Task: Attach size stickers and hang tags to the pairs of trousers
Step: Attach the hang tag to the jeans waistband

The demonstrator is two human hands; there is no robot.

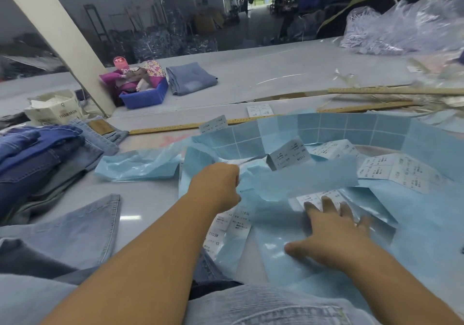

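**Sticker sheets being sorted; tangle risk high**

Left hand (216,186) is seen closed in a fist, its fingers curled round an edge of loose blue backing paper (296,176) and lifting it. Right hand (331,231) is laid flat on another blue sheet, fingers (326,202) straight and spread, nothing gripped; fingertips are touching a white size-sticker strip (319,197).

Task items: more sticker strips are scattered among the blue sheets, one marked "1103# XS" (226,231) just beside the left forearm. Pale trousers (75,234) are spread on the surface (150,199) at near left, under the left arm; a stack of folded jeans (42,159) sits at far left. A bag of what look like hang tags (54,110) is well apart, behind the stack; contents cannot be confirmed.

Risks, as judged:
- Backing paper is thin and creased; a pull by the left hand could tear it or drag neighbouring strips out of order.
- Sizes are mixed in one heap, so a wrong size could be picked; print is too blurred to be verified here.
- Peeled stickers could fold onto themselves or stick to stray paper.
- Loose sheets overhang the trousers and could be trapped under a sticker.
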